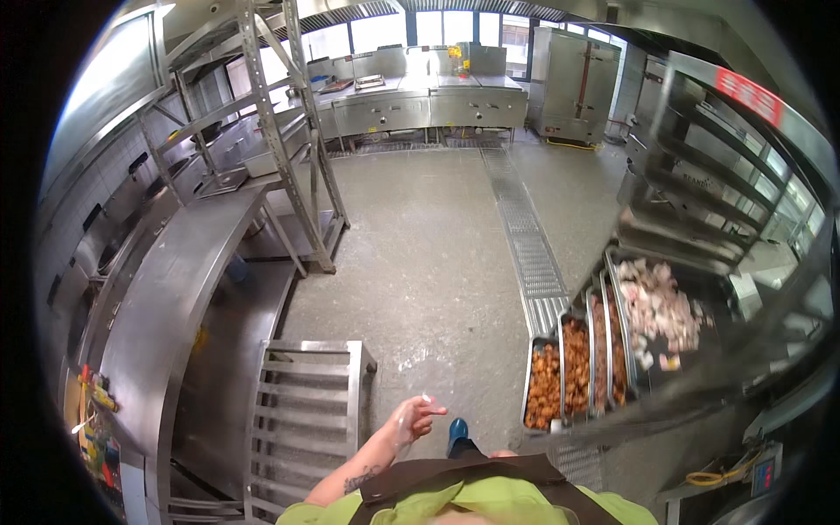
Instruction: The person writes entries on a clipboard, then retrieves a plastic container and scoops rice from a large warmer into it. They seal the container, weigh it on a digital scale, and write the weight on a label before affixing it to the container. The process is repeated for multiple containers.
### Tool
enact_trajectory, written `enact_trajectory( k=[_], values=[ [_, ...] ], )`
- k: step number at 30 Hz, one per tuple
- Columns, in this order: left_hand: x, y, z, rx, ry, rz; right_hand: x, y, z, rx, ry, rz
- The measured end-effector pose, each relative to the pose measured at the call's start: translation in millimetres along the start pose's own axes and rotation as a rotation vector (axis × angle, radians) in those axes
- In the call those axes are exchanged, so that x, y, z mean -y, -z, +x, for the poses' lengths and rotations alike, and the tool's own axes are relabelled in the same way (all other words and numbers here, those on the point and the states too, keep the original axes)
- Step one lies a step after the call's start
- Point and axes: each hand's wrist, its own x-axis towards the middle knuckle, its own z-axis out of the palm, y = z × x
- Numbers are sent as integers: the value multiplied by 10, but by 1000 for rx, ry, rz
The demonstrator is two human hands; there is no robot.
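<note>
My left hand (pixel 415 420) is in front of my body above the floor, in what looks like a clear plastic glove. Its fingers are loosely bent and apart, with a small pale spot at one fingertip that is unclear. Only a sliver of my right hand (pixel 504 453) shows above the dark apron (pixel 453 476); the rest is hidden. To the right, a metal rack holds trays of browned food pieces (pixel 545 387) and a tray of pale, raw-looking pieces (pixel 659 308). A blue boot (pixel 458 428) shows below my hands.
A low slatted metal stand (pixel 354 394) is close on the left, beside a long steel counter (pixel 177 282) and upright shelving (pixel 275 131). The tall rack (pixel 695 151) borders the right. A drain grate (pixel 525 230) runs along the floor towards steel cooking ranges (pixel 426 108) and a steel cabinet (pixel 571 85).
</note>
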Motion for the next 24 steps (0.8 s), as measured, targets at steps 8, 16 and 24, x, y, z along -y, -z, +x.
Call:
enact_trajectory(
  k=[8, 16, 24],
  values=[
    [-1707, 845, 859, -345, -137, -87, 2697, 2452, 1718, -301, 468, -310],
    [-3715, 343, 3029, -277, -260, -72, 3057, 4224, 3540, -267, 396, -277],
    [-5956, -1713, 5937, 83, 30, 378, 1200, 5346, 3943, -475, -62, 114]
  ],
)
